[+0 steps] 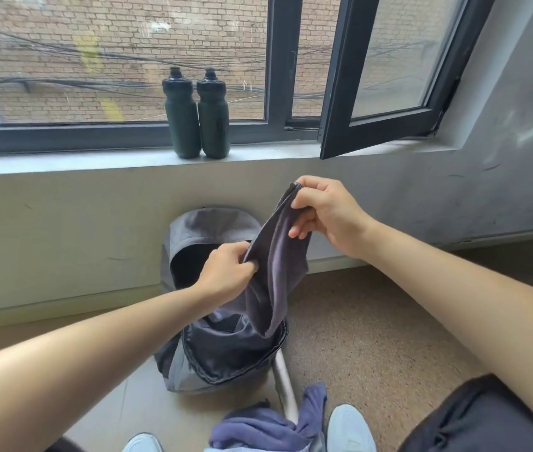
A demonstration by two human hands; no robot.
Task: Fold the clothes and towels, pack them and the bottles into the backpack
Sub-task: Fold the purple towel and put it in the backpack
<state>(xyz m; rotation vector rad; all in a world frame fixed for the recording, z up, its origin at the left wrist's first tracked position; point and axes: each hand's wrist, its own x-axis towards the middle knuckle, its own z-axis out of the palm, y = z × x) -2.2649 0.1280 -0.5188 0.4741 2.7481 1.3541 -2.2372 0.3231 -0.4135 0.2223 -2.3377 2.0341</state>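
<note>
Left hand (pixel 226 272) pinches the dark towel (pixel 271 272) low on its edge, and right hand (pixel 327 216) pinches a corner higher up. Both hands hold it above the open backpack (pixel 213 223). It looks best to match corners and fold it flat before lowering. The bottles (pixel 183 115) stand beyond the hands on the sill (pixel 63 164).

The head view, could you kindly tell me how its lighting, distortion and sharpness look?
Head view: soft daylight, no hard shadows; the bottles stand backlit and dark on the sill; wide-angle bowing curves the sill; the open pane shows faint reflections; fine detail is slightly soft throughout.
</note>
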